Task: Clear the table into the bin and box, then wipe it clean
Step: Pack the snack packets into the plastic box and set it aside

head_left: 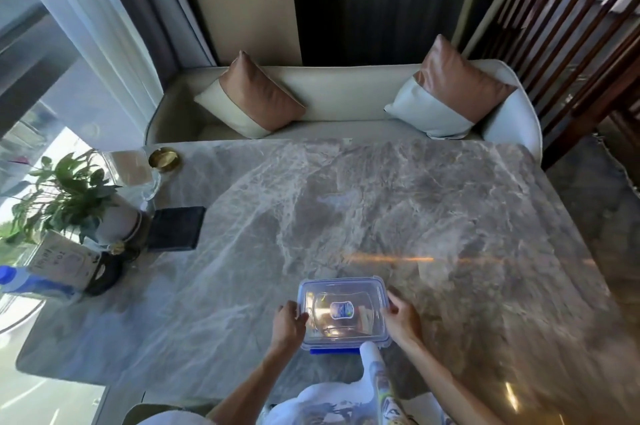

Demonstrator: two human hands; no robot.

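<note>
A clear plastic box (343,312) with a blue-clipped lid sits on the grey marble table (346,203) near its front edge. The lid is on, and blurred items show through it. My left hand (289,320) grips the box's left side. My right hand (401,319) grips its right side. A white rolled thing (372,365) rises from my lap and overlaps the box's front right corner.
Along the table's left edge stand a potted plant (65,196), a dark square pad (175,229), a gold ashtray (163,158), a clear sign holder (130,170), a card stand (62,260) and a blue-capped bottle (31,282). A white sofa (343,102) with two cushions lies behind.
</note>
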